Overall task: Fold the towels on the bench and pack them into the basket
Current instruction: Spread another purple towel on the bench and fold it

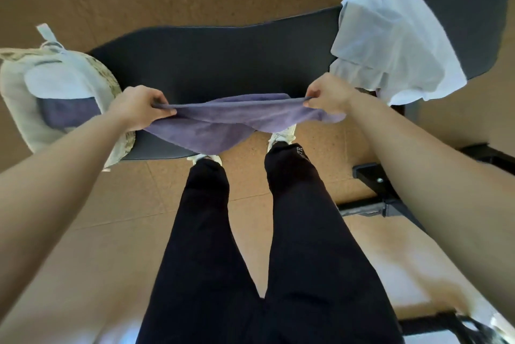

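Purple towel (223, 120) taut between both hands (138, 108) (327, 94), overhanging bench (223, 59) edge

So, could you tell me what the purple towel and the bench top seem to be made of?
The purple towel looks like soft, matte microfibre or terry: it sags and creases between the left hand and right hand. The bench top looks like dark, smooth padded vinyl or leather, though I cannot be certain.
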Demonstrator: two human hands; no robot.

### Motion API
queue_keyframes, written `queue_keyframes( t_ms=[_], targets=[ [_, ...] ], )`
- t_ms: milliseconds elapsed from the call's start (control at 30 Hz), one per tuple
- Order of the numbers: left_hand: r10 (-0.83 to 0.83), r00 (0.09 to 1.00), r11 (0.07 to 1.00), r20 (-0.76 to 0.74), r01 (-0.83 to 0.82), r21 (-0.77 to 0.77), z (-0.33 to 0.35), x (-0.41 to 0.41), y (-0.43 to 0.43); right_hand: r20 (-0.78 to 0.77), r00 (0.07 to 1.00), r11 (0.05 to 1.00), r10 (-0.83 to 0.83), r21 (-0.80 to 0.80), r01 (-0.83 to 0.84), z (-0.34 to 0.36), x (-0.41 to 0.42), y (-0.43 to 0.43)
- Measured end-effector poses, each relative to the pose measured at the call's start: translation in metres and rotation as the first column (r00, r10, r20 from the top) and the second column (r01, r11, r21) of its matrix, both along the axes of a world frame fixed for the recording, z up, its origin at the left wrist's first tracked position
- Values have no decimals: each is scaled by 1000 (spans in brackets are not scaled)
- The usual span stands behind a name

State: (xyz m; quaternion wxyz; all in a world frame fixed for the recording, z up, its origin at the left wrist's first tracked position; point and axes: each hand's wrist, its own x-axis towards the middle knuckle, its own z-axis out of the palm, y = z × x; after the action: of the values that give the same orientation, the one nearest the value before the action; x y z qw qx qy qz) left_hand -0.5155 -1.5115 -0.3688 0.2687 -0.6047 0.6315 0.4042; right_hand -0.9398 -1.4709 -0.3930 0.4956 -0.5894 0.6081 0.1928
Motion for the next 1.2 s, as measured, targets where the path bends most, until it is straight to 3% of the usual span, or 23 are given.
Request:
queue_keyframes(
  t_ms=[133,333,433,533,633,767,900,967,1067,1200],
  targets=[
    [-80,996,993,25,82,-80,-5,21,-16,-123,980,975,-159,-174,137,-14,8,-17],
    [14,994,958,110,18,-288,-11,37,-56,-115,885,803,-452,-483,348,-7,25,-69],
    [53,976,937,209,24,-349,-16,39,-62,-120,885,765,-449,-563,312,-10,32,-83],
    [11,964,955,266,69,-289,-23,39,-59,-179,909,791,-375,-573,214,-20,35,-89],
    [-32,961,962,274,104,-252,-31,42,-51,-218,909,813,-356,-552,186,-29,35,-90],
    [23,964,930,265,77,-360,-46,44,-52,-189,910,790,-370,-579,201,-42,33,-96],
    [294,939,839,180,-163,-520,-57,38,-59,-52,933,767,-357,-586,261,-54,40,-97],
    [339,925,771,171,-169,-614,-61,29,-53,-53,949,764,-312,-607,218,-57,47,-87],
    [263,951,722,160,-84,-687,-62,6,-26,-120,959,741,-256,-661,116,-60,66,-62],
    [104,982,812,-160,-176,-557,-70,-35,45,-66,979,811,-192,-572,121,-68,100,-13]
  ],
)
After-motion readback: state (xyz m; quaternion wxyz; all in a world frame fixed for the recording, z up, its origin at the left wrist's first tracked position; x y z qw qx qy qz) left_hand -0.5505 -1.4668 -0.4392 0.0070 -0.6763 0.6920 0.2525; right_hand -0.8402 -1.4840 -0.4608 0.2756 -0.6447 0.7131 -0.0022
